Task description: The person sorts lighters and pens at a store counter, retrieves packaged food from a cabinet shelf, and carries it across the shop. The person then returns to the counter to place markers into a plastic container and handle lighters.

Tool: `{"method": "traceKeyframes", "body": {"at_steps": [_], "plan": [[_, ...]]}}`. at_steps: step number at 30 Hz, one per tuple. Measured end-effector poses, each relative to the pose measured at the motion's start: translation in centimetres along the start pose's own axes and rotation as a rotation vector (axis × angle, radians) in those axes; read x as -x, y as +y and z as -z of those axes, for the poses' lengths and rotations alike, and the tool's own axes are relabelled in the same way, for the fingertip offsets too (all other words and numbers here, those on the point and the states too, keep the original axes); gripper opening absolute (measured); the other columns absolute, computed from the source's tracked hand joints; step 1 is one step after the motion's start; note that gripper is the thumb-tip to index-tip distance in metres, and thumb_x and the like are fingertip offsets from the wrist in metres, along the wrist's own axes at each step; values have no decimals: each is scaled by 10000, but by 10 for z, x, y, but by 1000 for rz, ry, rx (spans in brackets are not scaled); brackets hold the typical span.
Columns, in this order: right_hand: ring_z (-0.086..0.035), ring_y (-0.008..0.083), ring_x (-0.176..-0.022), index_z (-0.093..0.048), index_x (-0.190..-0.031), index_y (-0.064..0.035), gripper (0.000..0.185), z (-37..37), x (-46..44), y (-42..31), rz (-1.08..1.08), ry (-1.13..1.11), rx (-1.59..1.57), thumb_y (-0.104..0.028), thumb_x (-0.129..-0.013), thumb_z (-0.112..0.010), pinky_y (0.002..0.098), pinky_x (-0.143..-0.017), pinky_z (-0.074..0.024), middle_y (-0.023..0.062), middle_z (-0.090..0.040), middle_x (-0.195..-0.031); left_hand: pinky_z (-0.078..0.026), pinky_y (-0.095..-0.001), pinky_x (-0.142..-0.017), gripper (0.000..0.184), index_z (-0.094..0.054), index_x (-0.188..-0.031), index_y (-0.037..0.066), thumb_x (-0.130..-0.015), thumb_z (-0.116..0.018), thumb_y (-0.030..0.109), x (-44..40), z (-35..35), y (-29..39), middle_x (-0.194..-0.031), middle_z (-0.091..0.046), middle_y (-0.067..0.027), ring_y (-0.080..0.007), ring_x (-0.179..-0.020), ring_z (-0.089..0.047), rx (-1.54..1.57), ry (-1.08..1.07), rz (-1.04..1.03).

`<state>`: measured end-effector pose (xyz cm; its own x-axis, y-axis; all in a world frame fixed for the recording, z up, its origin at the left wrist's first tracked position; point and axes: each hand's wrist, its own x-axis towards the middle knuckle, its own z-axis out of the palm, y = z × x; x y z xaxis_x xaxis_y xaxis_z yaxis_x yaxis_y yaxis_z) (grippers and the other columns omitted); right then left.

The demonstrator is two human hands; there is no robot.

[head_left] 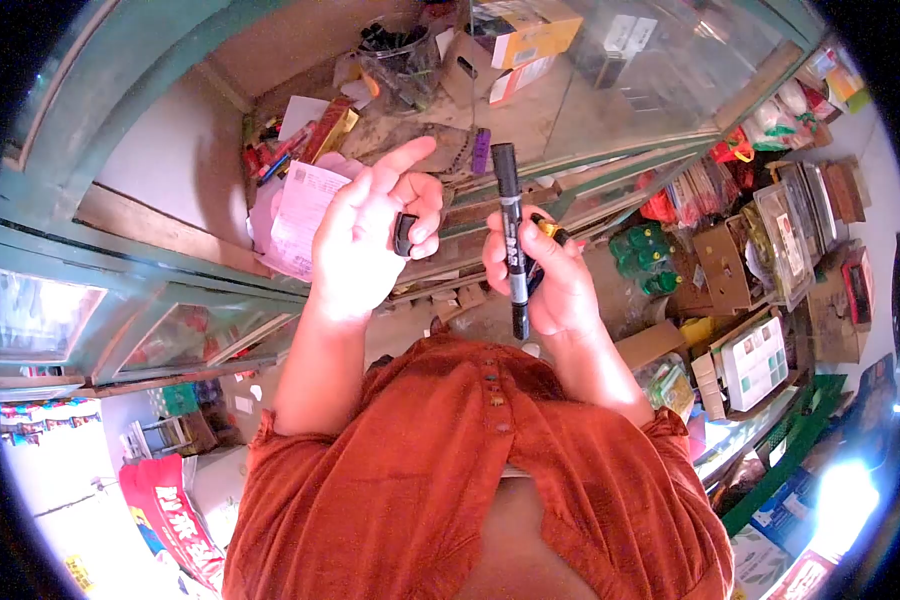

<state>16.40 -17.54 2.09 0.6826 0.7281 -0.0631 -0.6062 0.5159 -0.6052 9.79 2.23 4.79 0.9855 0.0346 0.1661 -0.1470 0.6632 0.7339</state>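
In front of my chest, my right hand (562, 285) grips a black marker (511, 225) with pale lettering, held nearly upright between thumb and fingers. Behind it, the same hand also holds something dark with a yellow part (546, 228), largely hidden by the thumb. My left hand (360, 240) is raised to the left, its index finger stretched out. Its other fingers curl around a small black piece (404, 234), whose kind I cannot make out. Pink printed paper (305, 215) lies just beyond the left hand, on the cabinet shelf.
A green-framed cabinet (170, 90) with glass panes spans the far side. Inside are a clear tub (400, 65) of dark items, yellow-and-white boxes (530, 35) and a purple strip (481, 151). Green bottles (645, 258) and cardboard boxes (722, 268) stand to the right.
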Motion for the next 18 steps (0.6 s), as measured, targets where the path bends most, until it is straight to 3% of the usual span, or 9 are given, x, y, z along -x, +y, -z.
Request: {"method": "traceKeyframes", "body": {"at_steps": [5, 8, 13, 16, 17, 18], "plan": [[-634, 166, -728, -604, -1079, -30, 260, 14, -6, 8, -58, 76, -41, -245, -934, -634, 276, -606, -496, 74, -665, -866, -384, -309, -684, 616, -360, -1440, 35, -875, -450, 263, 4, 0, 0, -1044, -546, -110, -170, -788, -468, 96, -10, 35], [-638, 176, -745, -590, -1076, -75, 205, 15, -8, 14, -83, 109, -106, -219, -935, -623, 283, -597, -492, 80, -662, -861, -394, -323, -739, 665, -345, -1452, 38, -826, -461, 228, 5, 3, -4, -1094, -540, -121, -177, -816, -468, 145, 1, 44], [-595, 159, -667, -512, -1023, -104, 198, 8, -8, 17, 1, -36, -85, -144, -890, -653, 268, -555, -453, 72, -615, -774, -380, -334, -821, 776, -292, -1480, 22, -781, -506, 281, 4, 0, -7, -1156, -522, -136, -188, -858, -462, 39, 38, -22], [-523, 146, -546, -539, -1032, -55, 315, 2, -8, 30, -4, 106, 196, -123, -809, -749, 264, -507, -419, 41, -563, -709, -370, -333, -843, 857, -256, -1497, 11, -760, -542, 343, 0, -8, -19, -1181, -515, -141, -188, -876, -458, -140, 56, -144], [-520, 96, -562, -578, -1016, -63, 300, -2, -7, 34, -14, 107, 185, -134, -805, -779, 230, -509, -401, -13, -566, -707, -364, -324, -859, 870, -257, -1495, 8, -756, -548, 364, -1, -14, -23, -1181, -513, -141, -187, -881, -460, -237, 77, -209], [-519, 91, -562, -581, -1027, -63, 300, -4, -8, 41, 3, 123, 181, -138, -812, -775, 228, -507, -402, -14, -572, -713, -360, -295, -906, 864, -234, -1497, 27, -778, -537, 397, 0, -22, -24, -1181, -478, -123, -153, -924, -462, -284, 69, -184]]}}
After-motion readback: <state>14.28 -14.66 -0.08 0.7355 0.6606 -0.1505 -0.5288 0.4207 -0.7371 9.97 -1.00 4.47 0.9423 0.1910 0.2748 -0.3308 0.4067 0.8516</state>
